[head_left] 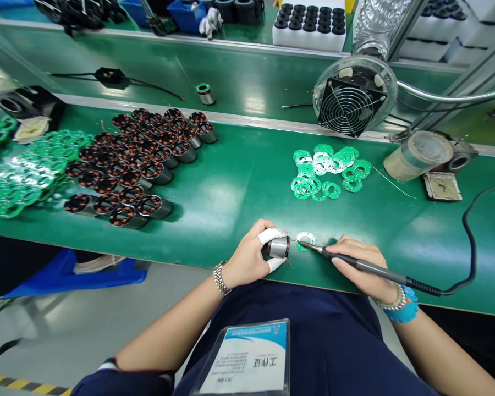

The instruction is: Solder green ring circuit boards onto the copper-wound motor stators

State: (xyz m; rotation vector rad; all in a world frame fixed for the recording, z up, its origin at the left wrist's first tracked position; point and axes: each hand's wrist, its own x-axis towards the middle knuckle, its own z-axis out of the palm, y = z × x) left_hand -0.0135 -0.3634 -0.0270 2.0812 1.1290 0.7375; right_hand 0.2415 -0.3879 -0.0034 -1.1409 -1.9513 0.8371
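Note:
My left hand [253, 253], with white finger cots on thumb and a finger, grips a motor stator [278, 247] lying on its side near the bench's front edge. Thin wire ends stick out of its right face. In my right hand [365, 264] is a soldering iron [367, 266], held like a pen. Its tip points left and lies over a single green ring-shaped circuit board [306, 238], just right of the stator. Whether the tip touches the board or a wire I cannot tell.
Rows of stators [140, 159] stand at the left, beside sheets of green ring boards [37, 170]. Loose ring boards [324, 168] lie ahead. A fume fan [350, 104], a cylindrical container [416, 155] and a sponge tray [443, 186] are at the back right. The iron's cord [472, 242] trails right.

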